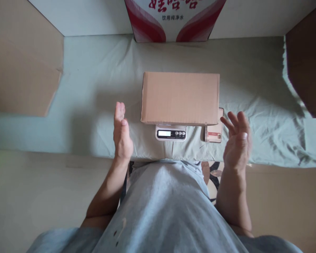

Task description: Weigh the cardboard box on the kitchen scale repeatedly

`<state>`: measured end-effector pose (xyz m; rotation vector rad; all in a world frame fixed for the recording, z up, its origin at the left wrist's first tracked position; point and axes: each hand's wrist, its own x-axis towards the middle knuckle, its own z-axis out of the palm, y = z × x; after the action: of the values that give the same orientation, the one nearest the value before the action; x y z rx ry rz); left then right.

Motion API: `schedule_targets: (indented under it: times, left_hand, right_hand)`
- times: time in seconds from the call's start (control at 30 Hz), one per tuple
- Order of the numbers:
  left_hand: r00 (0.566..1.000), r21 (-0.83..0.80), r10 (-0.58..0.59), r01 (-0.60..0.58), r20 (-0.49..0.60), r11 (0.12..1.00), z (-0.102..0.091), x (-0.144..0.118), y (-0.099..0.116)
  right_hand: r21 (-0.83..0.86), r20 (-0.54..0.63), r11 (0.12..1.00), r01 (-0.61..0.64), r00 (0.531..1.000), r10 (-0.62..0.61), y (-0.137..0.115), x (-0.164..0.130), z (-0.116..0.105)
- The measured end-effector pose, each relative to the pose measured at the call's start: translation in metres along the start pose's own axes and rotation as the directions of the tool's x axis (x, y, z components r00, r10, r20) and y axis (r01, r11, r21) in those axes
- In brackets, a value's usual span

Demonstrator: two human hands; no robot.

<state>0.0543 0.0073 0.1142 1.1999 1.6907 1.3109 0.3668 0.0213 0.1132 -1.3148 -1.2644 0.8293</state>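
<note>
A brown cardboard box (180, 98) rests on a small white digital scale (171, 138), hiding most of it. The scale's lit display and several round buttons face me, but I cannot read the figure. To the left of the box, my left hand (122, 135) is raised with fingers stretched out, holding nothing. My right hand (237, 142) is up on the other side, its fingers spread and free of the box. Partly behind the box's lower right corner lies a phone (214, 131), close to my right fingertips.
A pale green cloth (94, 63) covers the table. At the back stands a red and white carton (173, 30) with printed Chinese characters. A large cardboard piece (23, 63) is at the left, and a dark brown one (309, 63) at the right.
</note>
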Motion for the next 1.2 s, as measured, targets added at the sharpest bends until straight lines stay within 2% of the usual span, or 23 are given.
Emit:
schedule_targets:
  times: [0.2,0.47,0.7,1.2]
  left_hand:
    - [1.0,-0.045,-0.015,0.014,-0.012,0.999,-0.0002,0.0,-0.0002]
    - [1.0,0.002,-0.007,0.007,0.004,1.0,-0.0009,-0.0003,-0.0023]
    - [0.999,-0.072,-0.034,0.034,-0.004,0.997,0.0018,-0.001,0.0016]
    - [0.999,-0.128,-0.038,0.042,0.032,0.991,0.0071,-0.0023,0.0005]
  right_hand:
    - [0.03,0.012,0.999,0.015,1.0,-0.015,0.0008,0.0004,-0.0007]
    - [0.021,-0.006,0.999,0.027,1.0,-0.027,0.001,-0.0001,-0.0017]
    - [0.062,-0.01,0.997,0.043,0.999,-0.043,0.0013,-0.0001,-0.0006]
    - [0.037,0.008,0.999,0.005,1.0,-0.005,0.0008,-0.0009,0.0067]
